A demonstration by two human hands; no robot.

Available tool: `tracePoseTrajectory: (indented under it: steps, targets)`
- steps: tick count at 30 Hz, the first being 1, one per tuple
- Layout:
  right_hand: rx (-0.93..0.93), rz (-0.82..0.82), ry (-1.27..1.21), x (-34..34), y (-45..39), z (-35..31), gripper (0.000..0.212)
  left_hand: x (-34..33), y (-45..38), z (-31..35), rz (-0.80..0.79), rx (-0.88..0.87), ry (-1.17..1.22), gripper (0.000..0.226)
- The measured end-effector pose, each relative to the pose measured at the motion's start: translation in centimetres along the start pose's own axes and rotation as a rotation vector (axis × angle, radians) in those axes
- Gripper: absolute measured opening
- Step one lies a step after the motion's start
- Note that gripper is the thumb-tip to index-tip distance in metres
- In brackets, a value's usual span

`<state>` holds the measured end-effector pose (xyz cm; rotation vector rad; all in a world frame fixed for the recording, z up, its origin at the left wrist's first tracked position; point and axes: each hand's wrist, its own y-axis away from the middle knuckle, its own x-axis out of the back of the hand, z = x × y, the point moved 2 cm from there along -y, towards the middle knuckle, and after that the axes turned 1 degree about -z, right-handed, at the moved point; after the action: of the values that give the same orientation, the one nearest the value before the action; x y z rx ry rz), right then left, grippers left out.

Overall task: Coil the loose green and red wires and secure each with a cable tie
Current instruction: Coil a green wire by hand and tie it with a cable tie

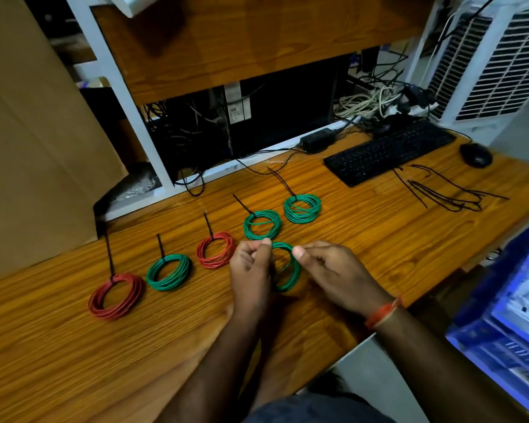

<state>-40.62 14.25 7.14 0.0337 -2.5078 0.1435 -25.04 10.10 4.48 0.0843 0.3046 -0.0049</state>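
Green coil [287, 267] upright, edge-on | left hand [251, 270], right hand [333, 270] pinch

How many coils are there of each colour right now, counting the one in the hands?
Green coils: 4, three on the table and one in the hands
Red coils: 2
Total: 6

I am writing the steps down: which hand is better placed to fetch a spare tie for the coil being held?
Right, probably. The spare ties lie on the right hand's side, by the keyboard. The left hand could keep holding the green coil.
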Motion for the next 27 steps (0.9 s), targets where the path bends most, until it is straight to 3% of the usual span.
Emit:
tracePoseTrajectory:
  steps: [2, 4, 11, 15, 21, 27]
  targets:
    - [0.011, 0.0, -0.082, 0.1, -0.2, 0.7, 0.04, -0.7, -0.3, -0.3, 0.009, -0.003, -0.022, 0.016]
    - [0.004, 0.046, -0.09, 0.2, -0.4, 1.8, 0.042, -1.6, -0.8, -0.8, 0.009, 0.001, -0.025, 0.017]
    - [-0.153, 0.362, -0.3, 2.3, -1.0, 6.1, 0.019, -6.8, -2.0, -4.0, 0.033, -0.043, -0.181, 0.024]
    - [-0.245, 0.465, -0.374, 4.7, -1.7, 9.3, 0.021, -11.1, -2.4, -5.5, -0.049, 0.091, 0.029, 0.02]
    - [-0.283, 0.47, -0.307, 8.0, -1.9, 13.4, 0.026, -15.3, -2.8, -9.3, -0.058, 0.136, 0.152, 0.01]
    - [-0.218, 0.247, -0.012, 11.2, -1.3, 16.7, 0.027, -17.3, -3.3, -13.1, 0.018, 0.068, -0.082, 0.007]
